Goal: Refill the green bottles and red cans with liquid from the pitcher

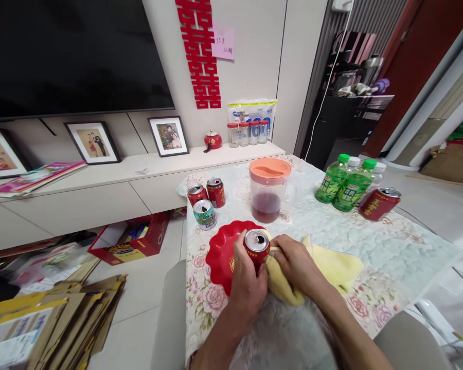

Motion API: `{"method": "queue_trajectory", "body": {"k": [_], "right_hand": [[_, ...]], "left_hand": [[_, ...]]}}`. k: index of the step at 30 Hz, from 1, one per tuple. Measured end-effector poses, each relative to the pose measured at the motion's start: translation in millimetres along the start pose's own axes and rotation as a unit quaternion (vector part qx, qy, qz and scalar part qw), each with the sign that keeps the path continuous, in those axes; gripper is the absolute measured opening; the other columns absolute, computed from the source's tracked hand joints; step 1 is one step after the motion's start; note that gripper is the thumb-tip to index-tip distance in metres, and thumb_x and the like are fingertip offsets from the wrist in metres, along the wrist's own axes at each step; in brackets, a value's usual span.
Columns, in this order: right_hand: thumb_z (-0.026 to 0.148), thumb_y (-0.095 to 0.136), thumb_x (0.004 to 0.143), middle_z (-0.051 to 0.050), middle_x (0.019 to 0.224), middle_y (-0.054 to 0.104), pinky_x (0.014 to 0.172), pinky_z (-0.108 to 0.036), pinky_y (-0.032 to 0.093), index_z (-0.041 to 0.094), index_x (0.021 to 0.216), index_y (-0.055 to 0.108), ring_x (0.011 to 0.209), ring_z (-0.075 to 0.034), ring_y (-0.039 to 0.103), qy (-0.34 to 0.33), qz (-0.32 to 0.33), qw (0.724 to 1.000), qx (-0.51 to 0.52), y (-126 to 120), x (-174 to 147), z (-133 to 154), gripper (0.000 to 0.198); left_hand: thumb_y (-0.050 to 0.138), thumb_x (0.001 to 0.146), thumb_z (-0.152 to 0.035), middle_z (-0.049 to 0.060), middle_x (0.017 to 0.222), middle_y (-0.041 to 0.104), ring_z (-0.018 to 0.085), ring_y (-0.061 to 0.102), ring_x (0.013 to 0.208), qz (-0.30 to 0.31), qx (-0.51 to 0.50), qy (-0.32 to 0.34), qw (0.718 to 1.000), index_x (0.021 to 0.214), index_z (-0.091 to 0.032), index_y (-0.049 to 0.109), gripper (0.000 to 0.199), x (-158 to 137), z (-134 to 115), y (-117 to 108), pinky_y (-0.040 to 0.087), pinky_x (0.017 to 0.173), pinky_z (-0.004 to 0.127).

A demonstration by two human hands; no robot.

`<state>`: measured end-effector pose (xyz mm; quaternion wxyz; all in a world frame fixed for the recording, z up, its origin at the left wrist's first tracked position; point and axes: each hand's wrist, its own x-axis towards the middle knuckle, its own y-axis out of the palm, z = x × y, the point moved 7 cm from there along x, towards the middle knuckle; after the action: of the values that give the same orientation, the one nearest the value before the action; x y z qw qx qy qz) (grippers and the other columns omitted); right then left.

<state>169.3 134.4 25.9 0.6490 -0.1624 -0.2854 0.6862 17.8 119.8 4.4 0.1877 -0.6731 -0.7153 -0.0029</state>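
My left hand [247, 280] is wrapped round a red drink can [257, 246], upright with its mouth open. In my right hand [297, 262] a yellow cloth [283, 288] is bunched up and pressed against the can's right side. Part of the same cloth, or a second one, lies spread on the table to the right; my wrist hides where they join. Beneath and left of the can sits a red scalloped plate [219, 252]. Behind it stands a clear pitcher [268, 192] with an orange lid and some dark reddish liquid inside.
Two red cans [216, 193] and a green-and-white can [205, 215] stand at the table's left. Green-capped bottles [351, 190] and another red can [380, 204] are at the right. Against the wall runs a white cabinet [139, 172]. Flattened cardboard [69, 318] lies on the floor.
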Motion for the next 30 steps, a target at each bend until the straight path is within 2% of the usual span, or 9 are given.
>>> {"method": "queue_trajectory", "body": {"k": [3, 9, 13, 17, 20, 24, 27, 30], "right_hand": [[0.021, 0.052, 0.088, -0.009, 0.091, 0.069, 0.082, -0.039, 0.044, 0.018, 0.088, 0.063, 0.087, -0.025, 0.062, 0.003, -0.006, 1.0, -0.004, -2.2, -1.6, 2.8, 0.012], [0.037, 0.057, 0.092, 0.001, 0.069, 0.06, 0.059, -0.027, 0.041, 0.02, 0.088, 0.061, 0.063, -0.016, 0.056, 0.006, -0.002, 0.997, 0.072, -9.5, -9.7, 19.0, 0.018], [0.039, 0.059, 0.092, 0.002, 0.069, 0.059, 0.055, -0.026, 0.039, 0.02, 0.09, 0.062, 0.061, -0.014, 0.054, -0.01, -0.019, 0.994, 0.105, -11.1, -14.8, 31.5, 0.02], [0.038, 0.06, 0.092, 0.002, 0.07, 0.06, 0.054, -0.026, 0.04, 0.021, 0.092, 0.061, 0.061, -0.015, 0.055, -0.017, -0.043, 0.993, 0.106, -10.3, -12.2, 27.9, 0.017], [0.037, 0.055, 0.095, 0.001, 0.074, 0.064, 0.057, -0.026, 0.045, 0.021, 0.094, 0.06, 0.065, -0.016, 0.059, -0.019, -0.047, 0.994, 0.092, -9.0, -7.7, 18.8, 0.017], [0.029, 0.051, 0.097, -0.002, 0.083, 0.07, 0.07, -0.03, 0.05, 0.02, 0.094, 0.064, 0.076, -0.019, 0.064, -0.025, -0.035, 0.998, 0.037, -6.1, -4.0, 9.1, 0.016], [0.022, 0.05, 0.096, -0.006, 0.092, 0.07, 0.082, -0.035, 0.049, 0.019, 0.091, 0.066, 0.088, -0.022, 0.065, -0.029, -0.026, 0.999, -0.018, -2.5, -2.7, 4.7, 0.017], [0.017, 0.049, 0.096, -0.008, 0.089, 0.065, 0.084, -0.036, 0.046, 0.018, 0.084, 0.068, 0.091, -0.024, 0.062, -0.029, -0.014, 0.997, -0.067, 2.6, -1.9, 2.7, 0.022]], "left_hand": [[0.062, 0.078, -0.016, 0.019, 0.149, 0.053, 0.034, 0.053, 0.141, 0.006, 0.01, -0.012, 1.0, 0.146, -0.02, 0.036, 0.073, 2.5, -2.3, -3.8, 0.041, 0.119, 0.057], [0.074, 0.079, -0.029, 0.017, 0.142, 0.058, 0.037, 0.057, 0.135, 0.013, 0.06, -0.031, 0.998, 0.145, -0.021, 0.043, 0.073, 10.2, -8.4, -13.1, 0.046, 0.111, 0.057], [0.075, 0.081, -0.042, 0.019, 0.137, 0.06, 0.042, 0.058, 0.131, -0.005, 0.117, -0.017, 0.993, 0.147, -0.02, 0.045, 0.075, 11.3, -9.9, -15.1, 0.048, 0.104, 0.061], [0.076, 0.08, -0.042, 0.018, 0.13, 0.061, 0.04, 0.06, 0.123, -0.023, 0.147, -0.011, 0.989, 0.141, -0.019, 0.049, 0.07, 8.8, -10.3, -15.3, 0.05, 0.1, 0.059], [0.076, 0.08, -0.039, 0.017, 0.128, 0.061, 0.038, 0.061, 0.122, -0.023, 0.131, -0.017, 0.991, 0.138, -0.019, 0.048, 0.067, 7.2, -9.0, -13.9, 0.05, 0.101, 0.058], [0.074, 0.078, -0.029, 0.018, 0.139, 0.06, 0.036, 0.059, 0.131, 0.006, 0.06, -0.045, 0.997, 0.142, -0.02, 0.039, 0.073, 6.0, -2.7, -8.7, 0.049, 0.108, 0.055], [0.07, 0.076, -0.022, 0.018, 0.141, 0.061, 0.035, 0.06, 0.132, 0.021, 0.042, -0.051, 0.998, 0.143, -0.02, 0.037, 0.074, 5.0, -1.9, -7.7, 0.048, 0.11, 0.055], [0.065, 0.076, -0.019, 0.018, 0.137, 0.064, 0.036, 0.063, 0.127, 0.036, 0.032, -0.026, 0.998, 0.142, -0.018, 0.039, 0.071, 3.9, -6.9, -8.2, 0.049, 0.109, 0.057]]}}
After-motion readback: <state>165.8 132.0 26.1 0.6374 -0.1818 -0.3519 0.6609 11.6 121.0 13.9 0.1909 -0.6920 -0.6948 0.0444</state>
